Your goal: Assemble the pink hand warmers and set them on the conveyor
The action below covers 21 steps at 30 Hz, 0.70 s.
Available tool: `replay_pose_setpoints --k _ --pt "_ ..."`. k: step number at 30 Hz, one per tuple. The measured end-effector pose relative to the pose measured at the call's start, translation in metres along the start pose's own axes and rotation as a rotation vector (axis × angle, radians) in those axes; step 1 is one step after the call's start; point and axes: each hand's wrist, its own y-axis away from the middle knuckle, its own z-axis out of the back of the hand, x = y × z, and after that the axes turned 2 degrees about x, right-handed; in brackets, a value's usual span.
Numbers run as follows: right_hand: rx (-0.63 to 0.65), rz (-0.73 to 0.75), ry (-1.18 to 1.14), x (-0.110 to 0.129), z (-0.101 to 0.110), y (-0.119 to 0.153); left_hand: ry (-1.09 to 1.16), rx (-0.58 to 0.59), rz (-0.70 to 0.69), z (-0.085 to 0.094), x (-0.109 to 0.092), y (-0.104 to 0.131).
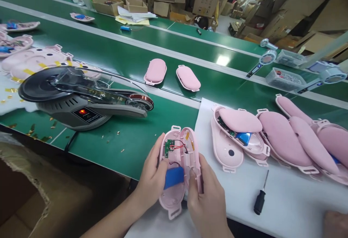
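My left hand [153, 172] grips one half of an opened pink plastic casing [172, 198], its thumb near a blue battery pack [174, 177]. Inside that half a green circuit board [169, 147] sits above the battery, and red and black wires run across to the other half. That second pink shell half [192, 143], with yellow tape strips inside, is held on edge by my right hand [205, 191], thumb in its inner side. The two halves stand apart like an open book.
A tape dispenser [87, 100] with a lit red light stands left. More pink casings [239, 122] pile up at right, near a black-handled screwdriver [260, 201]. Two closed pink casings [156, 71] lie on the green bench beyond. Another person's hand [335, 223] shows at lower right.
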Motion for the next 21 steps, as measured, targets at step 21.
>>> replay_pose_setpoints --k 21 --pt "0.033 -0.224 -0.269 -0.008 0.013 0.005 -0.518 0.205 -0.07 0.008 -0.024 -0.011"
